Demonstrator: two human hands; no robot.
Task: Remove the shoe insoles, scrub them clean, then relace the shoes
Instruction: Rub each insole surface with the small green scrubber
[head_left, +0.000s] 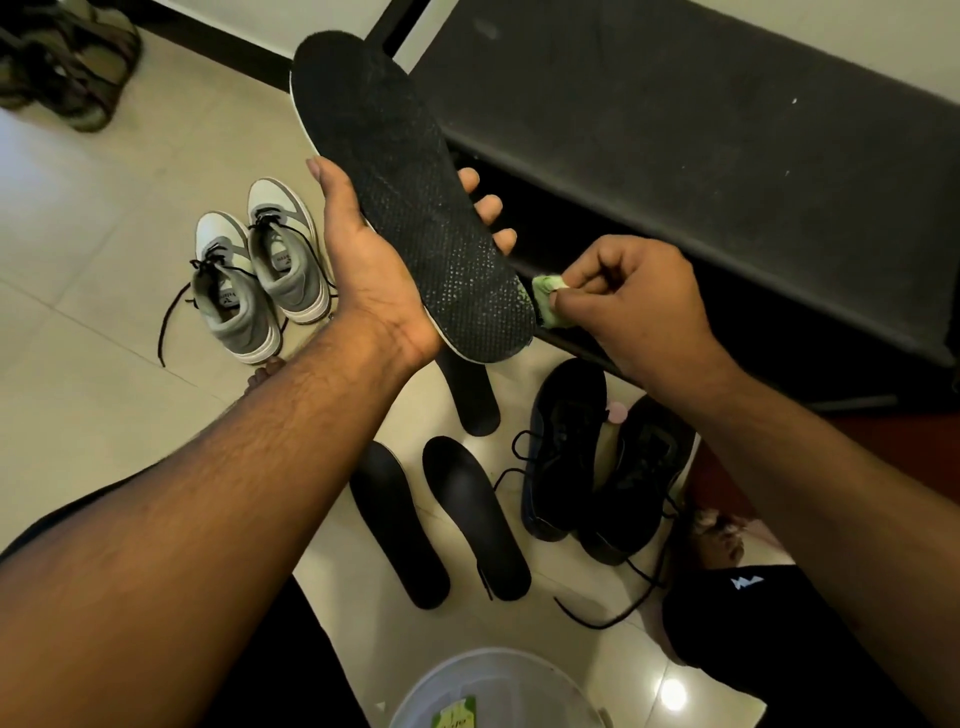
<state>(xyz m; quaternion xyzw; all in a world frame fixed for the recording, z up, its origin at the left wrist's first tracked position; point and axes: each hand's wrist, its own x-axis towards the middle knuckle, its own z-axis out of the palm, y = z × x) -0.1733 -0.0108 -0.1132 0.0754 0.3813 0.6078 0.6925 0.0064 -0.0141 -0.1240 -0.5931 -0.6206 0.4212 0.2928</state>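
A: Which hand carried the insole, and how?

B: The left hand held the black insole from beneath, thumb along its left edge and fingertips curled up past its right edge. The insole was raised above the floor, toe end far, heel end near, its dotted upper face toward the camera.

A: And the other hand?

B: The right hand pinched a small green scrub pad between thumb and curled fingers, the pad touching the right edge of the insole's heel end.

A: Where did the remaining items lie?

B: Three more black insoles rested on the tiled floor: one directly under the raised heel, and two side by side nearer the person. Just right of these stood a pair of black shoes with loose laces. A pair of grey-and-white shoes stood to the left, laces trailing. A dark bench occupied the far right. The rim of a white basin showed at the near edge.
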